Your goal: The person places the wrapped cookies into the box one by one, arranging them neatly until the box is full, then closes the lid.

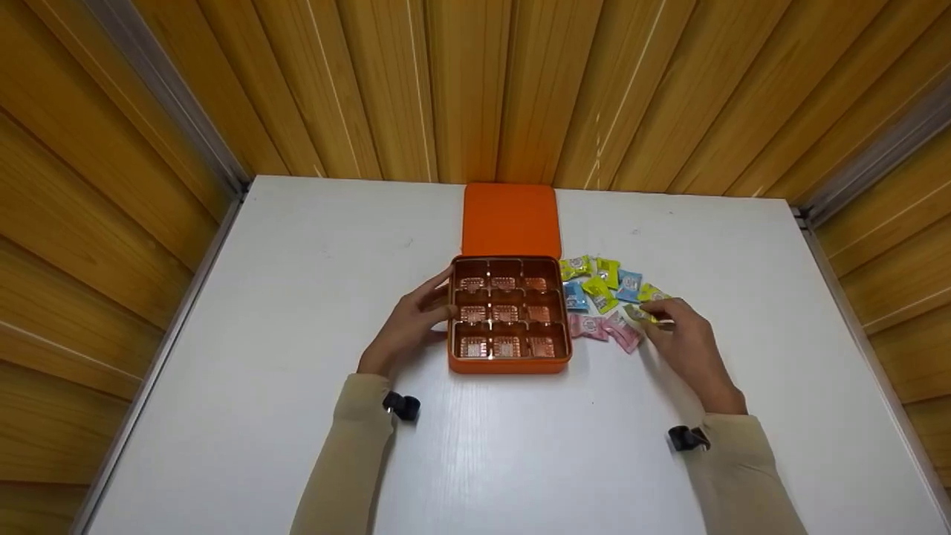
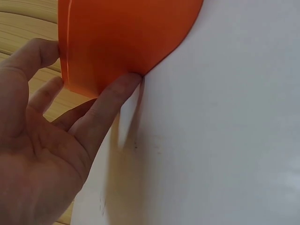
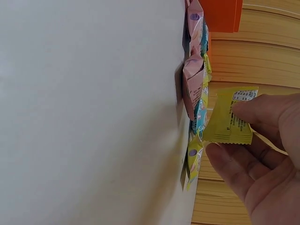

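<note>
An orange square tin [image 1: 510,365] stands open on the white table, with a brown plastic tray [image 1: 506,313] of several square compartments inside; no sweets show in them. My left hand [image 1: 405,327] rests against the tin's left side. In the left wrist view, its fingertips touch the orange wall [image 2: 126,37], one near the top edge, another low by the table. A yellow wrapped candy [image 3: 229,119] is pinched between thumb and finger of my right hand [image 1: 687,343], just off the right end of the candy pile. Pink wrapped candies [image 1: 622,331] lie nearest to that hand.
More wrapped candies, yellow [image 1: 600,293] and blue [image 1: 629,284], lie in a loose group along the tin's right side. The orange lid [image 1: 511,220] is folded back behind the tin, near the wood-panelled wall [image 1: 475,89]. White tabletop [image 1: 505,461] extends in front.
</note>
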`<state>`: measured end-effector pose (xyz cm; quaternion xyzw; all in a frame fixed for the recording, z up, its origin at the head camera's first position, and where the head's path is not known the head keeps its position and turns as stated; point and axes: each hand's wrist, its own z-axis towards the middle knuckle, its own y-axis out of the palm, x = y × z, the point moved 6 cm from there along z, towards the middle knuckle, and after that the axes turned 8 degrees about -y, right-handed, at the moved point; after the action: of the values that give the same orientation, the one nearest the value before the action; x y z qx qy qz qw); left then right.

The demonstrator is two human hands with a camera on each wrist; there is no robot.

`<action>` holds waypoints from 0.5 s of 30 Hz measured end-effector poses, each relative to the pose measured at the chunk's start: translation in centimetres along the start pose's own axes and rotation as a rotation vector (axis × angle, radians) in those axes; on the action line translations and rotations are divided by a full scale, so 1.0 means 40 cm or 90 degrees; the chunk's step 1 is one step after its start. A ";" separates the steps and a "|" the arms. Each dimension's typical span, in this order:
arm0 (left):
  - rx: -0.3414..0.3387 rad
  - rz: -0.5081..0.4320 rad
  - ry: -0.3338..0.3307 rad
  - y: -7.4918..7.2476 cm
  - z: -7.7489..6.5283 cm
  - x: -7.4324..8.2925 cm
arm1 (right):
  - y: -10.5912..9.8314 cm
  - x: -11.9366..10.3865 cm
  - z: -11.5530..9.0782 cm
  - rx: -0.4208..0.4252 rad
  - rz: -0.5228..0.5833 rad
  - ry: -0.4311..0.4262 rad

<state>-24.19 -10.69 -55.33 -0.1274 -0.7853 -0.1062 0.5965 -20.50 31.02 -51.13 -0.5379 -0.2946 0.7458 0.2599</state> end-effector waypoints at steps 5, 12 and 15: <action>-0.007 -0.003 -0.002 -0.001 0.000 0.000 | 0.005 -0.007 0.005 -0.022 0.008 0.015; 0.014 0.015 -0.012 0.001 0.002 -0.001 | 0.008 -0.031 0.012 -0.004 -0.001 -0.032; 0.020 0.022 -0.016 0.001 0.002 -0.002 | 0.012 -0.040 0.014 -0.005 -0.001 -0.039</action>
<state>-24.23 -10.62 -55.44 -0.1324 -0.7919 -0.0818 0.5905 -20.63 29.46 -50.29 -0.5158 -0.3058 0.7606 0.2489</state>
